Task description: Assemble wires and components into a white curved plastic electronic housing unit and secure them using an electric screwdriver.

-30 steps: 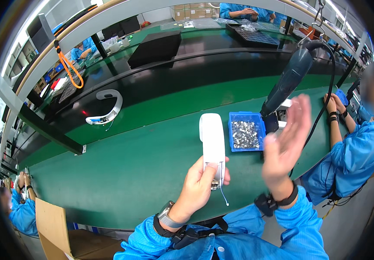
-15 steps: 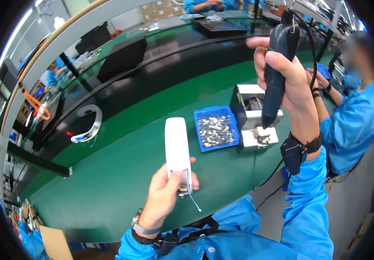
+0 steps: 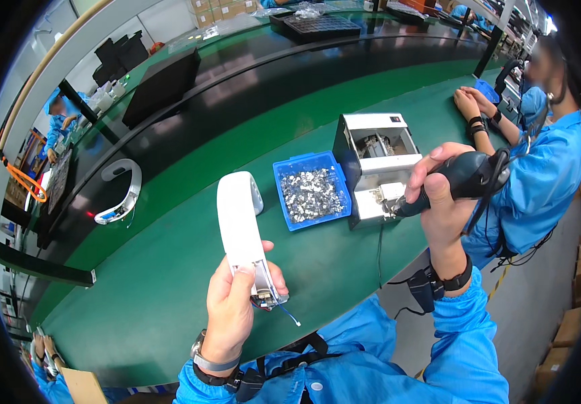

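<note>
My left hand (image 3: 232,299) grips a curved white plastic housing (image 3: 238,215) by its lower end, thumb on the front. Small circuitry and a thin wire with a white connector (image 3: 297,323) stick out at that end. In my right hand (image 3: 447,209) is a dark electric screwdriver (image 3: 469,176), tilted so its tip end points down-left. That tip meets the front of a white-and-black screw feeder (image 3: 379,161); whether it touches a screw there is too small to tell. Left of the feeder stands a blue tray (image 3: 312,190) full of small metal parts.
Another curved white device (image 3: 125,195) lies on the belt side at left. A co-worker in blue (image 3: 539,168) sits close on my right. Black trays (image 3: 317,27) stand across the line, and a metal frame post (image 3: 45,262) juts in at left.
My right hand has brought the screwdriver down from its raised, upright position to the feeder, tipping it over. The white housing stays in my left hand. My view has shifted slightly.
</note>
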Motion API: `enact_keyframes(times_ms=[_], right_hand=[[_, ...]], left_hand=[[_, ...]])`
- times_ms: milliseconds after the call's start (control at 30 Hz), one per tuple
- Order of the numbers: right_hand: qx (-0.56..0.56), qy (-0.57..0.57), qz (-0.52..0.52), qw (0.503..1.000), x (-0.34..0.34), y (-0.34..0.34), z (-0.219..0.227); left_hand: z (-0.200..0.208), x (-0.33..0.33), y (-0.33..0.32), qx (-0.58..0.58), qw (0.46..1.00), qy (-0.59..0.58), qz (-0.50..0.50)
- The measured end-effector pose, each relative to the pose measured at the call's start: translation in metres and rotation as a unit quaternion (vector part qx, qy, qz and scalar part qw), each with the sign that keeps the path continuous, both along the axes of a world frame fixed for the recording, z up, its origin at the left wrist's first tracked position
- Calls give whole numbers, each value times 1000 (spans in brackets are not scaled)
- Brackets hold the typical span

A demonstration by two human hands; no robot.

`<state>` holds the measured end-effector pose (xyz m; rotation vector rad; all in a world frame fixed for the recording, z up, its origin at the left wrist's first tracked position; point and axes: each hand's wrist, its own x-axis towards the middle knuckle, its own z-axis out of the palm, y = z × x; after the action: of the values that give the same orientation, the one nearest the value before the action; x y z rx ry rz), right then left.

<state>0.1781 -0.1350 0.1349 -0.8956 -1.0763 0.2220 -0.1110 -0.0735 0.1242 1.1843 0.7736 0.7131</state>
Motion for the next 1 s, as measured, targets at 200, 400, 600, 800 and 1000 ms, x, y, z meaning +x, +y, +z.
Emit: enact_keyframes(times_ms=[200, 400, 600, 800, 1000], right_hand=[[18, -10, -47, 999, -9, 2, -15], [3, -12, -57, 998, -3, 3, -18], [15, -30, -59, 998, -5, 3, -17], [-13, -7, -65, 998, -9, 5, -12], [10, -15, -71, 997, -9, 2, -8]], left_hand=[[-8, -12, 1, 5, 999, -31, 16], [-4, -11, 0, 3, 999, -43, 34], [-5, -12, 1, 6, 999, -29, 23], [-6, -12, 3, 11, 999, -32, 13], [-7, -9, 2, 12, 999, -35, 15]])
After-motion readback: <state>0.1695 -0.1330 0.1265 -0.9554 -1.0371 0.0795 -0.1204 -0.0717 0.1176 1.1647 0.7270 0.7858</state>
